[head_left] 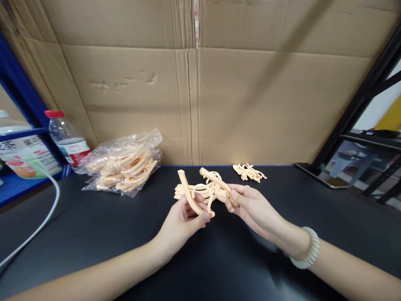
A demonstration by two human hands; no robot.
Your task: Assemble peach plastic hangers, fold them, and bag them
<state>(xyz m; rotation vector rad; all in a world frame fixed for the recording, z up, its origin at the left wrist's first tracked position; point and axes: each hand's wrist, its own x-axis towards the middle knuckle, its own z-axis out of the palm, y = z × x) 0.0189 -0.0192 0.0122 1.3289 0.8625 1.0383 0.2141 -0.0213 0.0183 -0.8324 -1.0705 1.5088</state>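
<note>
Head view: two pale curved pieces held over a loose pile, with slipping and snagging the main hazards

Condition of grip: the person's left hand [180,221] pinches the lower end of one curved piece [189,194] between thumb and fingers; its upper end stands free at the centre of the frame. The right hand [255,207] pinches the lower end of a second piece [221,182], which slants toward upper left. Some fingertips are hidden behind the pieces, so their pressure cannot be judged.

Hazards, as judged: both grips are at one end, so a light squeeze could let either piece swivel or drop. The pile [179,191] lies directly behind the hands; its hooked shapes could catch a held piece and drag others along. Forcing two curves together at a bad angle could bend or crack a thin arm.

Edges and room: cardboard [125,71] walls off the back, limiting reach beyond the pile. A small heap [249,172] sits against it, right of centre, where a sweeping right hand could scatter it. The plastic bag [125,165] and bottle [70,146] crowd the left; a cable [52,209] curves down the left edge. A dark flat device [318,175] lies near the post [361,98] at right. The black tabletop [125,225] offers more room nearer the person, lower middle.
</note>
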